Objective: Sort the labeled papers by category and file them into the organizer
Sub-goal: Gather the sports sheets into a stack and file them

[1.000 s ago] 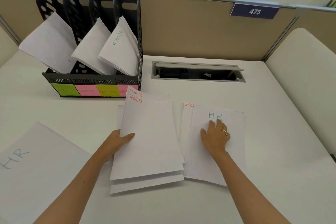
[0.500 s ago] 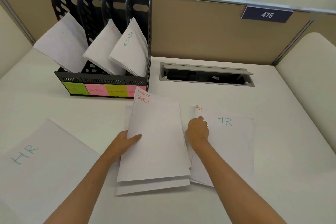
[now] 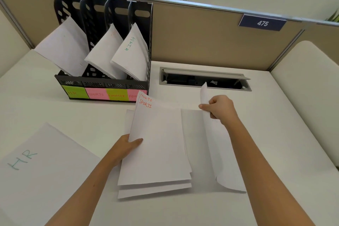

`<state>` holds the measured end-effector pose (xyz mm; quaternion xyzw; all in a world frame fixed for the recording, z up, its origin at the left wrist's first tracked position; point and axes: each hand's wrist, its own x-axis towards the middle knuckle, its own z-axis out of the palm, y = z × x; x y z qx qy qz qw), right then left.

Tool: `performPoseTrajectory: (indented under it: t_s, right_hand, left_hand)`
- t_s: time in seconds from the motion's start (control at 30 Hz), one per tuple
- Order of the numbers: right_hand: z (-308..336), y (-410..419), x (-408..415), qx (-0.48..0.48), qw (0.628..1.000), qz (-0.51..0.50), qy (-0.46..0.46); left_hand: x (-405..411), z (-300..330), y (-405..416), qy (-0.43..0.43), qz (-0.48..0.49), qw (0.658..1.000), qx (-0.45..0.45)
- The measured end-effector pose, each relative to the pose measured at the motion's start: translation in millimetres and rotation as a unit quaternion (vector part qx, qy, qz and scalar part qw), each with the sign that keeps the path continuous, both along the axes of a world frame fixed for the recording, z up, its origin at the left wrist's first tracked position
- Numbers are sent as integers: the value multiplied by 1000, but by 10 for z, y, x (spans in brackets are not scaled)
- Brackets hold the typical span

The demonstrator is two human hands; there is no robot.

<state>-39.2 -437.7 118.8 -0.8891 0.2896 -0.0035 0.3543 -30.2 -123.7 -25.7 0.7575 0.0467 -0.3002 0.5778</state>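
My left hand point(image 3: 126, 146) grips the left edge of a small stack of sheets marked SPORTS point(image 3: 157, 145), lying on the white desk point(image 3: 275, 134). My right hand point(image 3: 219, 109) pinches the top of another sheet point(image 3: 211, 152) and lifts it on edge, its lower part still resting on the desk. A black four-slot organizer point(image 3: 102, 84) stands at the back left, with sticky labels reading HR, SPORTS, FINANCE and one partly hidden. Papers lean in three of its slots; one reads ADMIN point(image 3: 130, 51). A separate HR sheet point(image 3: 42, 167) lies at the near left.
A cable hatch point(image 3: 205, 79) with its lid raised sits in the desk behind my right hand. A tan partition point(image 3: 201, 38) with a plate numbered 475 closes the back. A cream panel point(image 3: 310, 88) bounds the right side.
My right hand went from lying flat on the HR sheet to gripping its upper edge and lifting it, so its lettering has turned out of sight. The left hand stays on the SPORTS stack.
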Motion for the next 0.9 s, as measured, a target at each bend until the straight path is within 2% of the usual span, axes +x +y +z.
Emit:
performPoseTrajectory:
  t_s: [0.13,0.23,0.3,0.43,0.6,0.73,0.8,0.9]
  right_hand:
    - [77,368,8,104,993,51,17]
    - [-54,751,59,242,967,73,23]
    - [-216,1031,88,290,954,74,20]
    - [-589,1491,92,281,956,82,37]
    - [-919,1693,30,266,954,128,57]
    - [-999,1652,-21,331,933,130,64]
    - [-1010,1567,-48,331,935,120,38]
    - [-948,1358,-93,237,968,56,-58]
  left_hand:
    - [-6,7,-1,-3,-6,1000,-2]
    - [-5,20,3,7,-17,1000,-10]
    - [-6,40,2,11,-22,1000,-14]
    - [-8,60,-16,2,-22,1000,-4]
    - [-6,120,-42,44,27,996,-75]
    - [-48,56,13,-48,-39,998,-25]
    - [-46,20,32,-53,-37,997,-37]
    - [-18,54,90,-28,-7,996,-82]
